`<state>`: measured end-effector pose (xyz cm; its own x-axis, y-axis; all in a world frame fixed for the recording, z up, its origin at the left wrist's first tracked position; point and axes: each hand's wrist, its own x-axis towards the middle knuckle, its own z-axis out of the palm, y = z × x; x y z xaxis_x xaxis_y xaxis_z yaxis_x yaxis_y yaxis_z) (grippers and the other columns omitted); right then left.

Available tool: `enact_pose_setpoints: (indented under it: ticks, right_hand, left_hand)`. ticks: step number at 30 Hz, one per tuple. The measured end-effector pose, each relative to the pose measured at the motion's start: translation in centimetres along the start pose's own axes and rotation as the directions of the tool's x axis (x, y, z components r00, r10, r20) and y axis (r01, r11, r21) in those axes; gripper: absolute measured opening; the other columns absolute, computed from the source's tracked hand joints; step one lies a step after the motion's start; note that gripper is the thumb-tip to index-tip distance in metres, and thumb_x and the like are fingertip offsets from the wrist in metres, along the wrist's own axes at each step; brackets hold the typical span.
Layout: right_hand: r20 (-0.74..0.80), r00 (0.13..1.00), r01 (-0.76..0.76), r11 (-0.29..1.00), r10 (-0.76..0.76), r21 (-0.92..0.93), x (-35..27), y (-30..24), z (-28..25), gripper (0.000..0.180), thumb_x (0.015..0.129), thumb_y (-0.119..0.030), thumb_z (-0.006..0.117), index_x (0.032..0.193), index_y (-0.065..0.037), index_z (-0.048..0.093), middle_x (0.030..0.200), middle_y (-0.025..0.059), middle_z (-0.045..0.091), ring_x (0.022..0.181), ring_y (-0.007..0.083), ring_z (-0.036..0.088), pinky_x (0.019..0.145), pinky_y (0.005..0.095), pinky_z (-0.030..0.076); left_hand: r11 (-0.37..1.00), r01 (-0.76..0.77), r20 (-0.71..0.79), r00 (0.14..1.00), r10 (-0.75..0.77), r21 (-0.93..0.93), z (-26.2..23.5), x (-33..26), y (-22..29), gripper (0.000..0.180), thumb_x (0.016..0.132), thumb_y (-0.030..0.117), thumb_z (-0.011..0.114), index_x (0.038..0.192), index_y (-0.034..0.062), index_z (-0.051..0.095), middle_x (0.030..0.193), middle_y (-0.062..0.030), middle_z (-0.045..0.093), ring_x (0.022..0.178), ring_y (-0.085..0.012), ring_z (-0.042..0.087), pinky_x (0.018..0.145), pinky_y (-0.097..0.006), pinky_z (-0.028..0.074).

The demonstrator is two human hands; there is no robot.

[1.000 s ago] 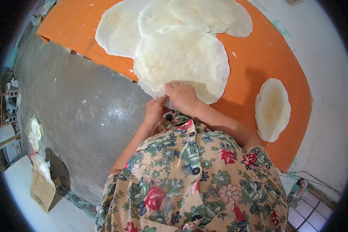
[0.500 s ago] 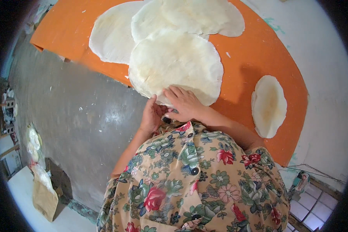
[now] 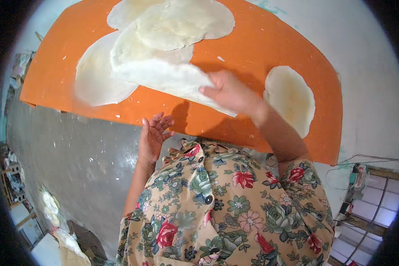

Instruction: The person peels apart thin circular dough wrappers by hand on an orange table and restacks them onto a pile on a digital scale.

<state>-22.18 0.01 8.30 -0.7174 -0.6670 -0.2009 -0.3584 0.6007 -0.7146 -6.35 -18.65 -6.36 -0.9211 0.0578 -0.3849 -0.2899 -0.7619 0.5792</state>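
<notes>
My right hand (image 3: 235, 92) grips the edge of a large, thin, pale flatbread (image 3: 164, 80), which is raised and seen nearly edge-on above the orange tabletop (image 3: 250, 55). Thumb and fingers pinch its right end. My left hand (image 3: 153, 138) is held at the table's near edge, empty, with its fingers spread and curled a little. Several overlapping flatbreads (image 3: 186, 25) lie on the far part of the table. Another flatbread (image 3: 103, 73) lies at the left, partly covered by those next to it. A single flatbread (image 3: 291, 99) lies apart on the right, beyond my right forearm.
Grey floor (image 3: 80, 146) stretches to the left of the table. A pale wall (image 3: 368, 88) stands along the right, with a barred window (image 3: 377, 204) at the lower right. Bags and clutter (image 3: 53, 208) sit at the lower left.
My right hand has lifted the nearest flatbread by its edge and moved away to the right. My left hand has come off it and opened. The view has shifted somewhat.
</notes>
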Motion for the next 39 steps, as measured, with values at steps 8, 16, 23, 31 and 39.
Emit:
enact_pose_setpoints:
  ticks: [8,16,23,31,39]
  right_hand:
    - [-0.245,0.946,-0.055,0.850,0.211,0.523,-2.5,-0.2,-11.9,0.027,0.080,-0.022,0.063,0.098,-0.002,0.062,0.083,0.0074,0.064,0.070,0.0133,0.061,0.064,0.0284,0.049]
    - [-0.685,0.408,0.314,0.612,0.603,0.726,-13.0,5.7,-15.1,0.045,0.083,-0.020,0.060,0.121,0.001,0.047,0.114,0.0101,0.056,0.104,0.0182,0.054,0.087,0.0306,0.045]
    - [-0.393,0.437,0.372,0.235,0.809,0.898,-15.0,27.9,-2.4,0.049,0.086,-0.017,0.055,0.129,-0.003,0.037,0.129,0.0129,0.044,0.114,0.0260,0.047,0.094,0.0424,0.042]
    - [-0.326,0.515,0.398,0.116,0.792,0.910,-14.2,31.2,0.8,0.042,0.086,-0.015,0.054,0.124,-0.005,0.041,0.120,0.0122,0.051,0.108,0.0296,0.052,0.090,0.0465,0.045]
    - [-0.189,0.521,0.034,0.200,0.832,0.979,-17.0,29.1,2.4,0.045,0.080,-0.032,0.063,0.118,-0.015,0.047,0.107,0.0027,0.057,0.086,0.0200,0.057,0.067,0.0361,0.048]
  left_hand:
    - [0.991,0.128,0.069,0.989,-0.132,0.048,-1.0,2.9,0.2,0.054,0.088,0.054,0.037,0.118,0.0086,0.046,0.117,-0.0103,0.051,0.107,-0.0235,0.048,0.085,-0.040,0.040]
    - [0.970,0.176,0.115,0.974,-0.197,0.167,0.7,4.3,2.1,0.050,0.089,0.050,0.040,0.111,0.0065,0.051,0.111,-0.0096,0.055,0.103,-0.0223,0.052,0.081,-0.037,0.042]
    - [0.947,0.249,0.158,0.946,-0.282,0.202,-1.9,4.5,0.7,0.045,0.089,0.048,0.041,0.106,0.0075,0.052,0.103,-0.0086,0.058,0.096,-0.0229,0.055,0.081,-0.037,0.043]
    - [0.935,0.258,0.018,0.962,-0.271,0.244,-2.6,3.2,0.2,0.040,0.090,0.044,0.042,0.104,0.0081,0.052,0.102,-0.0100,0.059,0.096,-0.0234,0.056,0.081,-0.036,0.043]
    - [0.892,0.369,-0.114,0.929,-0.351,0.260,-1.6,1.7,-0.6,0.041,0.085,0.043,0.051,0.104,0.0074,0.052,0.103,-0.0103,0.058,0.094,-0.0208,0.055,0.078,-0.035,0.043]
